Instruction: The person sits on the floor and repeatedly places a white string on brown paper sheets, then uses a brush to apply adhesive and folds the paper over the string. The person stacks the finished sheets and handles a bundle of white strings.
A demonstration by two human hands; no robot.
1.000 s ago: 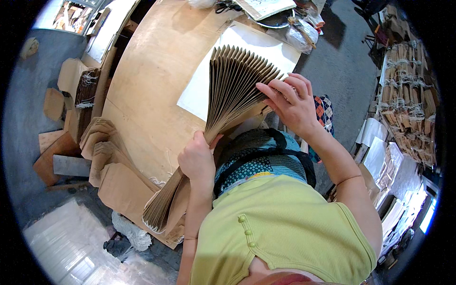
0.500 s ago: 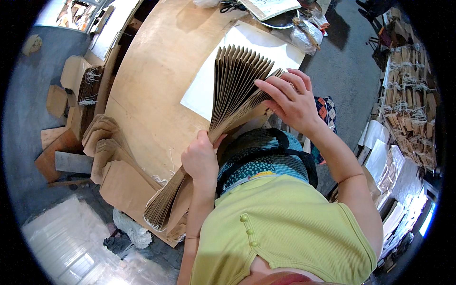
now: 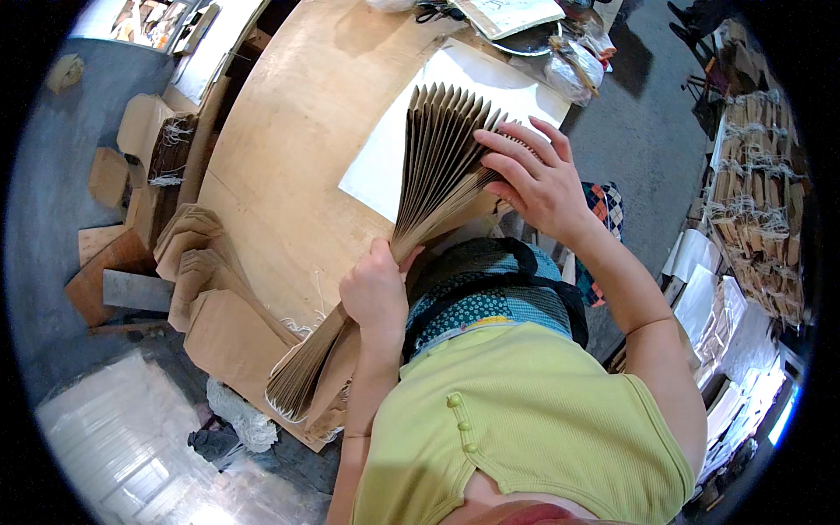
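Observation:
A stack of brown kraft paper envelopes (image 3: 436, 162) slants across the table's near edge, its far end fanned into many separate folds. My left hand (image 3: 374, 284) is closed round the middle of the stack, where the sheets are squeezed together. At the fan's right side my right hand (image 3: 534, 179) curls its fingers over the edges, the thumb on the near side, gripping part of the sheets. The stack's lower end (image 3: 297, 381) spreads out past my left wrist, with white string around it.
White paper (image 3: 376, 179) lies on the wooden table (image 3: 280, 140) under the fan. More brown envelopes (image 3: 236, 346) are piled at the left edge. A clear plastic bag (image 3: 569, 79) and papers sit at the far right corner. Tied brown bundles (image 3: 757, 201) stand at right.
The fan is slightly narrower, and more sheets lie gathered under my right hand, whose fingers have shifted a little along the edges. My left hand keeps its hold. The view has shifted slightly.

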